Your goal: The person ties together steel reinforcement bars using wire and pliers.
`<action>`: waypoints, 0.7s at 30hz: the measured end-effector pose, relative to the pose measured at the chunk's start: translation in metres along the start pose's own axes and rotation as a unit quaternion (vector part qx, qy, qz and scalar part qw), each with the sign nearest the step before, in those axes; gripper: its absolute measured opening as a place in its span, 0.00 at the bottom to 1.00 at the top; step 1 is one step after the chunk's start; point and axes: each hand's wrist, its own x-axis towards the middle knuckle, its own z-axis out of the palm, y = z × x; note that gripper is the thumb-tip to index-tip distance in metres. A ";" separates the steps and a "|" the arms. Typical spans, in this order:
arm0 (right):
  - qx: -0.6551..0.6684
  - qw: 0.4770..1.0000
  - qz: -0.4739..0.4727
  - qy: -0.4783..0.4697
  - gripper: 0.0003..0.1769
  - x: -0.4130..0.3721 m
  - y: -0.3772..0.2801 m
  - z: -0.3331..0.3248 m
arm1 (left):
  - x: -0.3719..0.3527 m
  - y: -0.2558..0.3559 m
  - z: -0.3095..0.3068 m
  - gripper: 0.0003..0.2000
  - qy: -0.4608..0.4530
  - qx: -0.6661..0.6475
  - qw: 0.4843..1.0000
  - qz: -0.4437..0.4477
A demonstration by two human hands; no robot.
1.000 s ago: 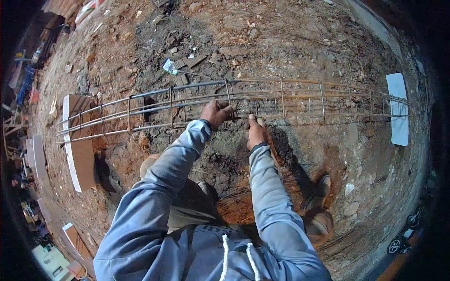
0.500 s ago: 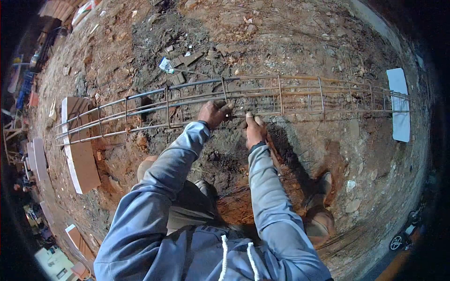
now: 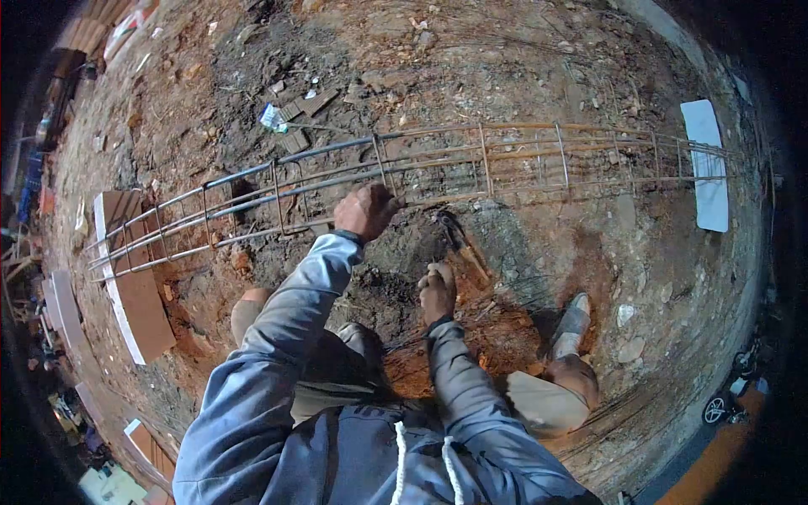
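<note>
A long rebar cage of thin bars and square stirrups runs across the view just above the ground. My left hand is closed at its near lower bar, beside a stirrup; the fingertips are partly hidden. Below the cage, my right hand is held apart from the bars with its fingers curled together. Whatever it may hold is too small to make out. Between that hand and the cage, a pair of pincers with dark jaws and rusty handles lies on the soil.
A brick-coloured block lies under the cage's left end, and a white-topped block under its right end. Broken pieces and a crumpled wrapper lie beyond the bars. My shoe stands on rough dirt.
My right hand has drawn back from the lower bar toward my body, uncovering the pincers. My left hand stays at the cage. The whole view has shifted slightly.
</note>
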 end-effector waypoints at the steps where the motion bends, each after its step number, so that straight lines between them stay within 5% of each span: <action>1: 0.001 1.000 0.004 -0.005 0.17 0.002 -0.013 0.007 | -0.001 -0.004 0.001 0.25 0.009 0.005 1.000 0.009; 4: 0.047 0.991 0.090 0.092 0.10 0.027 -0.016 0.025 | -0.006 -0.013 0.005 0.23 0.016 0.003 1.000 0.018; 9: -0.035 0.988 0.147 0.037 0.13 0.050 -0.038 0.049 | 0.001 -0.008 -0.006 0.21 -0.089 0.021 0.996 -0.003; 10: -0.320 0.944 -0.058 -0.063 0.11 0.064 -0.028 0.039 | 0.002 -0.017 0.002 0.20 -0.054 0.013 0.998 0.036; 11: -0.559 0.773 -0.256 -0.155 0.13 0.074 -0.020 0.034 | 0.000 -0.022 0.007 0.20 -0.054 0.014 0.998 0.034; 12: -0.270 0.939 -0.083 -0.196 0.18 0.082 -0.012 0.039 | -0.002 -0.025 0.013 0.20 0.001 0.004 0.999 0.048; 13: 0.069 0.985 0.074 -0.137 0.22 0.091 -0.003 0.042 | -0.006 -0.017 0.008 0.19 0.056 -0.007 0.996 0.064; 14: -0.107 0.976 -0.085 -0.172 0.21 0.099 0.003 0.040 | -0.008 -0.009 0.002 0.16 0.009 -0.029 1.000 0.004; 15: -0.279 0.911 -0.211 -0.220 0.20 0.101 -0.005 0.041 | -0.008 -0.012 0.004 0.16 0.008 -0.028 1.000 0.006; 17: -0.572 0.629 -0.508 -0.137 0.18 0.106 -0.021 0.045 | -0.008 -0.019 0.012 0.13 0.109 -0.128 0.985 0.034; 18: -0.349 0.884 -0.263 -0.167 0.18 0.106 -0.023 0.054 | -0.008 -0.017 0.012 0.13 0.109 -0.129 0.985 0.034; 19: -0.065 0.983 0.029 -0.169 0.19 0.103 -0.027 0.061 | -0.007 -0.014 0.012 0.13 0.123 -0.116 0.983 0.064; 21: -0.066 0.981 0.035 -0.179 0.19 0.093 -0.041 0.068 | -0.009 -0.012 0.010 0.14 0.138 -0.103 0.981 0.091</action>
